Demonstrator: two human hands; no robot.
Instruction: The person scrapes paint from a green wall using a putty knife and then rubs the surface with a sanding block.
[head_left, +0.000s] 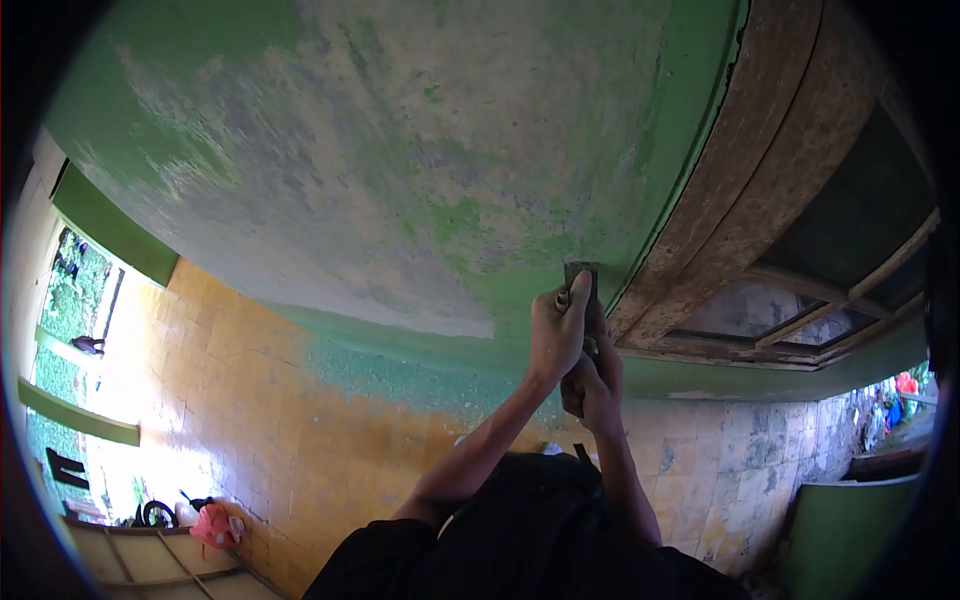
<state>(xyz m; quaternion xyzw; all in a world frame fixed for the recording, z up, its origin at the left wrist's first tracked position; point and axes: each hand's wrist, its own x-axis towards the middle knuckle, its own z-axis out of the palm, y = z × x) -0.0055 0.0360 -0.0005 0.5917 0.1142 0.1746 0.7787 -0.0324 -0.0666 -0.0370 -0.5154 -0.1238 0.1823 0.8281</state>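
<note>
A scraper (577,268) has its flat blade tip against the green painted wall (470,235), close to the wooden window frame. My left hand (558,330) is closed round its upper part, with the thumb laid along the blade. Just below, my right hand (597,388) is wrapped round the lower part of the tool, so most of the handle is hidden. Around the blade the paint is patchy, with green remnants. Further up and left lies a wide bare grey-white area.
A brown wooden window frame (715,190) with glass panes borders the wall on the right. Pale green flakes (400,375) lie along the wall's foot on the yellow tiled floor (260,390). A pink plastic bag (212,525) is at lower left, near a bright opening.
</note>
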